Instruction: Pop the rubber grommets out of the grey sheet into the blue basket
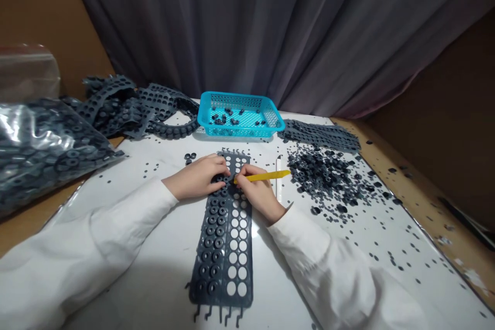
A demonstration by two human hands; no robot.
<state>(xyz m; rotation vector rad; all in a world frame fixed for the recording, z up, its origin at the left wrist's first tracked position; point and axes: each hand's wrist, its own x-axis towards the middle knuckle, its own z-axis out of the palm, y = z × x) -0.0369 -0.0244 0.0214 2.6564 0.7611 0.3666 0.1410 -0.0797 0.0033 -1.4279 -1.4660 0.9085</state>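
Observation:
A dark grey perforated rubber sheet [222,247] lies lengthwise on the white board, with rubber rings seated in many of its holes on the left side. My left hand [197,178] is curled over the sheet's upper part, fingertips on it. My right hand [259,193] sits just beside it and pinches a yellow plastic stick [266,176], whose tip meets the sheet near my left fingertips. Both forearms are in white sleeves. A spread of loose dark rubber rings [328,178] lies to the right of my right hand.
A turquoise mesh basket [235,95] holding a few rings stands at the back. A plastic bag of rings [46,157] lies at left, beside tangled rubber sheets [131,108]. Another sheet [319,135] lies back right. Stray rings dot the white board [154,165].

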